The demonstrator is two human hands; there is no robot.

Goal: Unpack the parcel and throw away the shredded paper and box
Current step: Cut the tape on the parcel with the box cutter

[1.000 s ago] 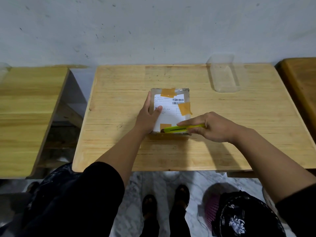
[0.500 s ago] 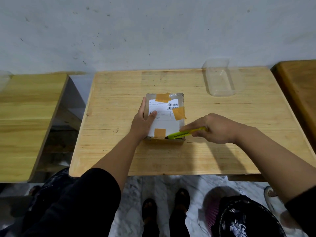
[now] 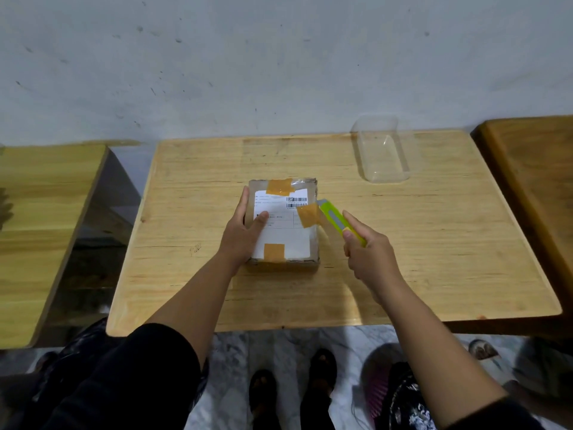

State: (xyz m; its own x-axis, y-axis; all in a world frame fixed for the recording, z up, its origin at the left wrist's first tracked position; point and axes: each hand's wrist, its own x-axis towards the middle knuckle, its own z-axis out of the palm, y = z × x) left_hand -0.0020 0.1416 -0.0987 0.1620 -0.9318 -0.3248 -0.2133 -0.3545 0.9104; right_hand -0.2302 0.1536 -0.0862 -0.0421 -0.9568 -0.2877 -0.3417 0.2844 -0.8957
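Note:
A small cardboard parcel (image 3: 291,240) with a white label and three patches of tan tape lies closed in the middle of the wooden table (image 3: 434,243). My left hand (image 3: 245,234) presses on its left side, thumb on the label. My right hand (image 3: 369,259) grips a lime-green utility knife (image 3: 339,220), whose tip touches the parcel's right edge beside a tape patch.
A clear plastic container (image 3: 383,153) stands at the back right of the table. Other wooden tables flank it left (image 3: 40,218) and right (image 3: 533,175). On the floor below sit a black bag (image 3: 406,401) in a pink basket and my feet (image 3: 291,395).
My right hand has carried the knife from the parcel's near edge round to its right edge, now pointing away from me. The left hand has stayed on the parcel.

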